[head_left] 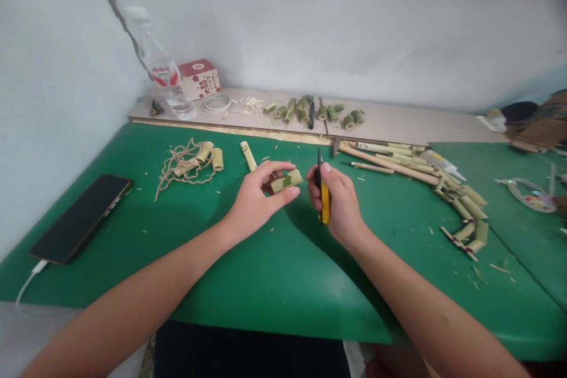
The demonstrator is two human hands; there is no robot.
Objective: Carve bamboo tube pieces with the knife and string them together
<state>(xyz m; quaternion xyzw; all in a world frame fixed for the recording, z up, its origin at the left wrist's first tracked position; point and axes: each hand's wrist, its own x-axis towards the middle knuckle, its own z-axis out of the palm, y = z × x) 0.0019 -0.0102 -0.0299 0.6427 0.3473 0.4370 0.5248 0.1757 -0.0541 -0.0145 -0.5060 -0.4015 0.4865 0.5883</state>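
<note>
Between the thumb and fingers of my left hand [259, 195] is a short bamboo piece [287, 181], pale with a patch of green skin left on it. My right hand [339, 198] is wrapped round a yellow and black utility knife [325, 204], its blade pointing up and away from me. A small gap separates the knife from the bamboo piece. Just behind my left hand lies a pale bamboo stick [248, 155] with a face drawn on its end; my fingers hide its lower part.
Twine [166, 170] with bamboo tubes and a phone [82, 218] lie on the left. Along the back ledge stand a water bottle [170, 80], a box [201, 78], a tape roll [216, 103] and green bamboo pieces [302, 113]. A hammer [390, 162] and strung bamboo pieces [472, 207] are at right.
</note>
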